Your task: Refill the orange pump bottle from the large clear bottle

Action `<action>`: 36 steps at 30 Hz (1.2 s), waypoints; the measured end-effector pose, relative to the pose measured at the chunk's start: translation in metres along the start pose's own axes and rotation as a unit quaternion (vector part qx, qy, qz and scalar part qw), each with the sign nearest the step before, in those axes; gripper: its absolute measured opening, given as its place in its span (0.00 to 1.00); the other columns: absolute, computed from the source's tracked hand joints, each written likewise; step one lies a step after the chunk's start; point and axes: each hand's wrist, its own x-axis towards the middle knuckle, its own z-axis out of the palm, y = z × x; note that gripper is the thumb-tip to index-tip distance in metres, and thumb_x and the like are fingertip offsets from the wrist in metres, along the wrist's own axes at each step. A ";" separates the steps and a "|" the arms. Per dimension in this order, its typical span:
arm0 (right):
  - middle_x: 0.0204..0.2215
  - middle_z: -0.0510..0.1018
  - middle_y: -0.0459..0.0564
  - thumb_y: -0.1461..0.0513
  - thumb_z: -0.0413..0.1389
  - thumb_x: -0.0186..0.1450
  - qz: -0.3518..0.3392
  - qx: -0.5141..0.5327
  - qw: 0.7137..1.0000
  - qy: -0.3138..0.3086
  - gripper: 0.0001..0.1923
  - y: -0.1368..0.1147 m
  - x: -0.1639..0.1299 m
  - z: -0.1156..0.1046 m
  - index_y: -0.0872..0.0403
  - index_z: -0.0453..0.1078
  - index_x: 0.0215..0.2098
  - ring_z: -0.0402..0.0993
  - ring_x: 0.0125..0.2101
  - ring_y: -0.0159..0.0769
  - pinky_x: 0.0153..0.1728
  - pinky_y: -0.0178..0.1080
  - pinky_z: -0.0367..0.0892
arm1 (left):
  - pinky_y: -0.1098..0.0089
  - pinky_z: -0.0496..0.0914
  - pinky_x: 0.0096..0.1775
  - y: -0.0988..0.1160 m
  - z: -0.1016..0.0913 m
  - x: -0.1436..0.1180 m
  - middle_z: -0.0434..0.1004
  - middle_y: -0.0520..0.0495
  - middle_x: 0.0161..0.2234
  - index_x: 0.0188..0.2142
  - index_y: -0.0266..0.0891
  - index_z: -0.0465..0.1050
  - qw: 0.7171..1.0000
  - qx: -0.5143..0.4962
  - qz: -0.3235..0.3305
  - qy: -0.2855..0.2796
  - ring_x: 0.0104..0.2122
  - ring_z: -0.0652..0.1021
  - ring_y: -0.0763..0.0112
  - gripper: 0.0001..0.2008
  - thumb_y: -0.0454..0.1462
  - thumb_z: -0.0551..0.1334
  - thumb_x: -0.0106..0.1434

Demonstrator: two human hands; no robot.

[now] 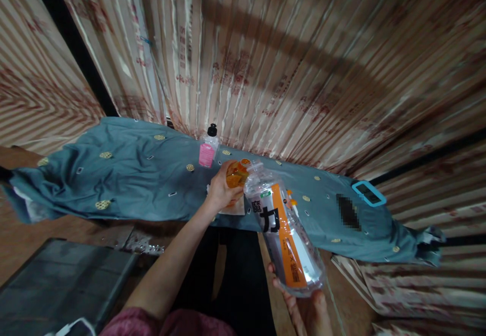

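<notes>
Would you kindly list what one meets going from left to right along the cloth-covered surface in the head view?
Blue-grey cloth → pink-labelled bottle with black cap → left hand gripping the orange bottle → clear refill pouch, held from below by the right hand → blue-framed device.

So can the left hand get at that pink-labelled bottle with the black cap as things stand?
Probably not right away: the left hand is wrapped around the orange bottle. The pink-labelled bottle stands just beyond it on the blue cloth, with nothing between.
</notes>
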 end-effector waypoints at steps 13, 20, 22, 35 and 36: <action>0.43 0.89 0.49 0.47 0.75 0.52 -0.008 -0.008 1.000 0.005 0.23 0.005 -0.003 -0.005 0.39 0.84 0.45 0.88 0.39 0.51 0.38 0.48 0.84 | 0.56 0.76 0.57 0.001 0.000 -0.001 0.82 0.42 0.53 0.59 0.42 0.68 1.000 0.015 -0.008 -0.002 0.53 0.83 0.55 0.36 0.31 0.73 0.50; 0.44 0.89 0.51 0.50 0.75 0.53 0.002 -0.009 1.000 0.007 0.21 0.003 -0.003 0.003 0.42 0.84 0.44 0.88 0.41 0.52 0.40 0.47 0.83 | 0.54 0.75 0.58 0.001 0.001 0.000 0.83 0.42 0.53 0.58 0.42 0.68 1.000 0.003 -0.016 0.000 0.53 0.83 0.54 0.35 0.31 0.73 0.50; 0.43 0.89 0.52 0.50 0.75 0.53 0.009 -0.002 1.000 0.001 0.21 0.003 -0.002 0.007 0.43 0.84 0.44 0.88 0.41 0.51 0.40 0.45 0.83 | 0.52 0.75 0.59 0.000 0.001 0.000 0.83 0.42 0.53 0.58 0.43 0.68 1.000 -0.004 -0.018 0.004 0.53 0.83 0.53 0.35 0.31 0.73 0.50; 0.41 0.90 0.51 0.47 0.75 0.51 0.037 0.041 0.998 -0.038 0.23 0.004 0.007 0.007 0.44 0.85 0.43 0.88 0.39 0.48 0.38 0.41 0.82 | 0.51 0.74 0.61 0.003 -0.001 -0.001 0.83 0.40 0.54 0.57 0.41 0.69 1.000 -0.008 -0.003 0.010 0.55 0.82 0.53 0.35 0.32 0.73 0.49; 0.41 0.89 0.52 0.47 0.74 0.52 0.035 0.037 0.998 -0.041 0.22 0.005 0.008 0.006 0.45 0.86 0.43 0.88 0.39 0.49 0.38 0.42 0.81 | 0.51 0.74 0.61 0.003 -0.001 -0.001 0.83 0.40 0.54 0.57 0.41 0.68 1.000 -0.010 -0.003 0.010 0.55 0.83 0.53 0.35 0.32 0.73 0.50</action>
